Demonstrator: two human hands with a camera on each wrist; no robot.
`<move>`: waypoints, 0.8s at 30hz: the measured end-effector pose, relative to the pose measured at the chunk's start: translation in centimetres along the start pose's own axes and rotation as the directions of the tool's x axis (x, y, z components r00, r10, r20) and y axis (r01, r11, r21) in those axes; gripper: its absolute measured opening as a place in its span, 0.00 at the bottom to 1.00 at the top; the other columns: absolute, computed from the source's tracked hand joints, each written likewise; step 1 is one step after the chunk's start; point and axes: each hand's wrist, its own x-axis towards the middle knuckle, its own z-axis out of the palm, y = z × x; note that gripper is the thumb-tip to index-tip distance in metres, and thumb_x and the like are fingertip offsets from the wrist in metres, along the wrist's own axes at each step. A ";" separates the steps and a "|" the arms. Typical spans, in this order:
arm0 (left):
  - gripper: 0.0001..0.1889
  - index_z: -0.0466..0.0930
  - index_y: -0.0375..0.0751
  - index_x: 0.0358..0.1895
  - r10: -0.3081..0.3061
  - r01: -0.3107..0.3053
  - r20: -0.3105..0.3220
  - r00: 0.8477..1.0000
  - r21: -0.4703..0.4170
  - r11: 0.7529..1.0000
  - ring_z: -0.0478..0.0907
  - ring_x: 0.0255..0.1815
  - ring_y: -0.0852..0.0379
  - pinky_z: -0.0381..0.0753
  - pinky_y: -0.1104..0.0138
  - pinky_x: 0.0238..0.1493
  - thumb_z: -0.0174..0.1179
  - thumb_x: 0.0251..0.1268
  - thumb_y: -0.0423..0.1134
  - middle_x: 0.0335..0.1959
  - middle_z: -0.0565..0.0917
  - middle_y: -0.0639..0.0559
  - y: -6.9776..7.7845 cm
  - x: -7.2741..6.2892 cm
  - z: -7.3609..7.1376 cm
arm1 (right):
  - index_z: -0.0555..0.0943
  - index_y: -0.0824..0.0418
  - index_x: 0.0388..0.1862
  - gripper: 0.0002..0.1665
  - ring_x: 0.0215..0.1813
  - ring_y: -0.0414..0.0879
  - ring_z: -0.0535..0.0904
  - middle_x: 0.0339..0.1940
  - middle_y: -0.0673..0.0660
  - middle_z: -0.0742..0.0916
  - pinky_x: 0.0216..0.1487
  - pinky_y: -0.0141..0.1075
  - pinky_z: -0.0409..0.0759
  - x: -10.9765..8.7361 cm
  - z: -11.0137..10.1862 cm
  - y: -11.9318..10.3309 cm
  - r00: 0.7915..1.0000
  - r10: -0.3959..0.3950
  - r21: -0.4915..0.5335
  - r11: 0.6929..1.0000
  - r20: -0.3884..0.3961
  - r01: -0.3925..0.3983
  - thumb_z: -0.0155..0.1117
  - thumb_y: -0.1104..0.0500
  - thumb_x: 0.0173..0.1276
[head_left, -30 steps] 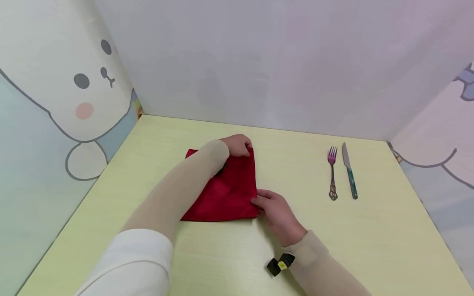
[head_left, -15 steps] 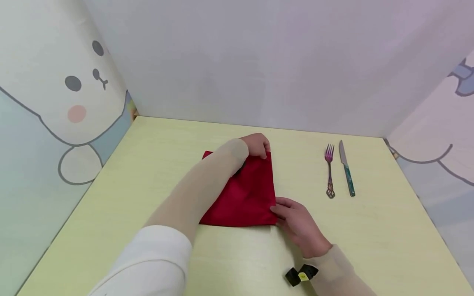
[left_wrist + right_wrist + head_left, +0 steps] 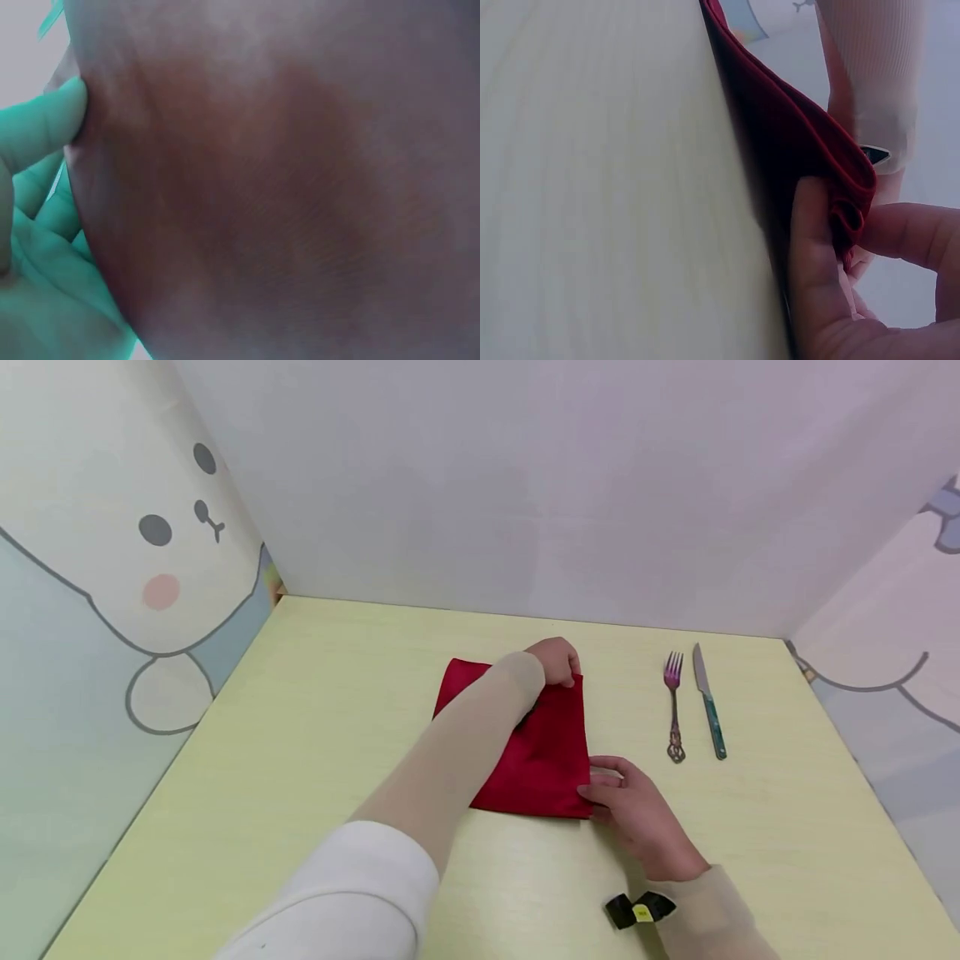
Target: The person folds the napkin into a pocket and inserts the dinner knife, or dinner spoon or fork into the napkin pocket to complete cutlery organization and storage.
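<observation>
A folded red cloth (image 3: 547, 768) lies across the middle of the table, its layers stacked at the near right corner in the right wrist view. My left hand (image 3: 553, 661) pinches its far right corner, with the forearm stretched over the cloth. At the near right corner, my right hand (image 3: 643, 818) holds the edge, thumb above and fingers beneath. The left wrist view is nearly filled by the cloth (image 3: 262, 195), dark and blurred, with the thumb (image 3: 45, 120) pressed on its edge. My left forearm hides part of the cloth in the head view.
To the right of the cloth lie a fork (image 3: 673, 706) with an ornate handle and a knife (image 3: 709, 702) with a green handle, side by side. The pale yellow table (image 3: 315, 718) meets a curtain-like backdrop (image 3: 450, 485) at its far edge.
Both hands have moved to the right, taking the cloth with them towards the fork. The fork and knife stay in place on the table; the grips look the same.
</observation>
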 end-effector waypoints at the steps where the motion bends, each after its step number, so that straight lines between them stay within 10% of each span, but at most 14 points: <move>1: 0.06 0.89 0.53 0.46 -0.001 0.001 -0.007 1.000 0.007 1.000 0.78 0.46 0.61 0.78 0.69 0.46 0.68 0.70 0.38 0.42 0.84 0.60 0.1 0.1 0.1 | 0.64 0.65 0.69 0.29 0.46 0.50 0.85 0.52 0.62 0.86 0.45 0.37 0.86 0.0 -0.2 0.0 1.000 0.001 -0.011 1.000 -0.010 -0.001 0.64 0.65 0.75; 10: 0.07 0.88 0.51 0.47 0.025 -0.024 -0.035 0.999 0.049 0.999 0.77 0.47 0.61 0.77 0.70 0.47 0.68 0.69 0.38 0.44 0.84 0.60 0.0 -0.4 0.0 | 0.70 0.66 0.58 0.19 0.39 0.50 0.80 0.39 0.59 0.83 0.38 0.37 0.82 0.1 -0.4 0.0 0.999 -0.030 -0.184 0.983 -0.013 0.027 0.65 0.63 0.74; 17: 0.12 0.84 0.45 0.54 0.067 -0.065 -0.028 0.997 0.082 0.995 0.77 0.50 0.58 0.76 0.67 0.51 0.65 0.70 0.37 0.49 0.82 0.55 -1.7 -3.5 -3.3 | 0.73 0.69 0.55 0.18 0.36 0.52 0.83 0.39 0.61 0.83 0.39 0.42 0.87 -0.3 -0.8 -0.9 0.994 -0.084 -0.370 0.923 0.064 0.102 0.67 0.62 0.73; 24: 0.13 0.83 0.44 0.57 0.137 -0.129 -0.001 0.991 0.326 0.937 0.77 0.53 0.55 0.75 0.62 0.57 0.62 0.73 0.37 0.52 0.82 0.53 -6.1 -8.8 -5.9 | 0.77 0.64 0.57 0.23 0.46 0.50 0.81 0.44 0.55 0.84 0.42 0.43 0.82 -0.7 -2.0 -2.7 0.956 -0.258 -0.694 0.664 0.137 0.279 0.71 0.53 0.71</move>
